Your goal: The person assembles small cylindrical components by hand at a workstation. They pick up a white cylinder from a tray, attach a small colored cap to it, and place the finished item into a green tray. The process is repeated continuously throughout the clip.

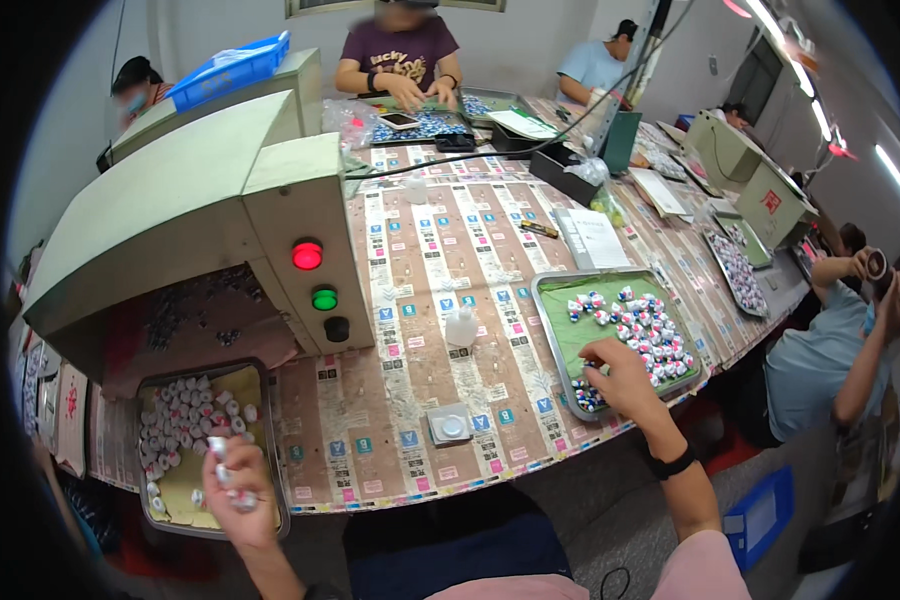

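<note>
My left hand (pixel 238 498) is raised over the near edge of a metal tray (pixel 282 490) at the lower left, its fingers curled around several small white rounded pieces (pixel 220 452). Many similar white pieces (pixel 182 415) lie on that tray's yellowish lining. At the right, my right hand (pixel 620 380) reaches over a second metal tray (pixel 542 320) lined in green. Its fingertips are bent together near the left side, beside small dark-blue and white pieces (pixel 588 398); what they pinch, if anything, is hidden. White, blue and pink rounded pieces (pixel 655 340) crowd the tray's right half.
A pale machine (pixel 305 190) with red and green lights stands over the left tray. A small white bottle (pixel 461 328) and a square white piece (pixel 450 425) rest on the paper-covered table (pixel 410 380). Papers (pixel 595 240) lie beyond the right tray. Other people work around.
</note>
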`<action>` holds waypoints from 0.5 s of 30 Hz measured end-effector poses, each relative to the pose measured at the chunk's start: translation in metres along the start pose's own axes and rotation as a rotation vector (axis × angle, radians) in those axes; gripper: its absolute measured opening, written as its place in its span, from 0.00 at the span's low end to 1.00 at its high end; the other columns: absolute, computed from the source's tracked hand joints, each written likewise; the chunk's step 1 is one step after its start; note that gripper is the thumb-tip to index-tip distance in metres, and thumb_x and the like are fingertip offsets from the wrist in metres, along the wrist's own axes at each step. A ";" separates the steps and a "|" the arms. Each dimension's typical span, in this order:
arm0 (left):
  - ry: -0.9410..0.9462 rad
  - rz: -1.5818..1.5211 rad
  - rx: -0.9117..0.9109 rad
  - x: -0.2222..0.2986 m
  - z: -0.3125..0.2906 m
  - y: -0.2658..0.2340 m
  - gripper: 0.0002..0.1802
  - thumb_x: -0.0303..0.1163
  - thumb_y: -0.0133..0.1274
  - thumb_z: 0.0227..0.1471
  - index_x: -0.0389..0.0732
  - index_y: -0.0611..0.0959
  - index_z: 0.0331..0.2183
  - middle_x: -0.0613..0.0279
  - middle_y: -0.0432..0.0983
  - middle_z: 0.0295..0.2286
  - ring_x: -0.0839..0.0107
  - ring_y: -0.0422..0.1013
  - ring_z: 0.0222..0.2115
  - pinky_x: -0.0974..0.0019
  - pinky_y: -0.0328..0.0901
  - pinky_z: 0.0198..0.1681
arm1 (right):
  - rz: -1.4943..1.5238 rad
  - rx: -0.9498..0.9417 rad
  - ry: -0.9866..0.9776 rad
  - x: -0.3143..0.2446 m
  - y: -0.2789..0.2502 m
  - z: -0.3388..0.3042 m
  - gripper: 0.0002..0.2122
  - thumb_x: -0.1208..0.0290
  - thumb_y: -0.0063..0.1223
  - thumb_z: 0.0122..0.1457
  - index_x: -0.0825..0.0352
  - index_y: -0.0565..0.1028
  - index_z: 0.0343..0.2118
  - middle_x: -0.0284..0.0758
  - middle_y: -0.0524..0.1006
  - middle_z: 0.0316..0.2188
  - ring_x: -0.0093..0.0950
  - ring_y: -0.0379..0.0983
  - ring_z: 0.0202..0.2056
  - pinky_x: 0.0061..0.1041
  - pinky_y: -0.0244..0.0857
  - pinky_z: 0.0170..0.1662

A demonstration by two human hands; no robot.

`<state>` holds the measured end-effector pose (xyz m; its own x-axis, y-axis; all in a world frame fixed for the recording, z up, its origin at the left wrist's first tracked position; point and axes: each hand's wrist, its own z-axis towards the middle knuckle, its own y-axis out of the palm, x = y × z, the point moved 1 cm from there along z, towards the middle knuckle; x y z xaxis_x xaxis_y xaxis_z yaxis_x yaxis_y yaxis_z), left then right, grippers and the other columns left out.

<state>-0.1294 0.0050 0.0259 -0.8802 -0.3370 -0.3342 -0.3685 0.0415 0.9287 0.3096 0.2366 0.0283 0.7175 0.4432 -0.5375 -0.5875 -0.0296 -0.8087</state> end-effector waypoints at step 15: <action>-0.493 0.738 0.167 -0.119 -0.018 -0.059 0.20 0.33 0.46 0.60 0.34 0.69 0.51 0.61 0.68 0.33 0.79 0.60 0.22 0.79 0.56 0.17 | 1.140 -0.395 0.393 -0.101 0.047 -0.049 0.08 0.84 0.57 0.51 0.71 0.77 0.35 0.33 0.74 0.39 0.21 0.73 0.39 0.21 0.68 0.43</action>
<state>0.0026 0.0257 0.0136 -0.9243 0.2696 0.2703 0.3357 0.2367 0.9118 0.2283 0.1462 0.0329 -0.0181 -0.3028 -0.9529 -0.8405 -0.5116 0.1785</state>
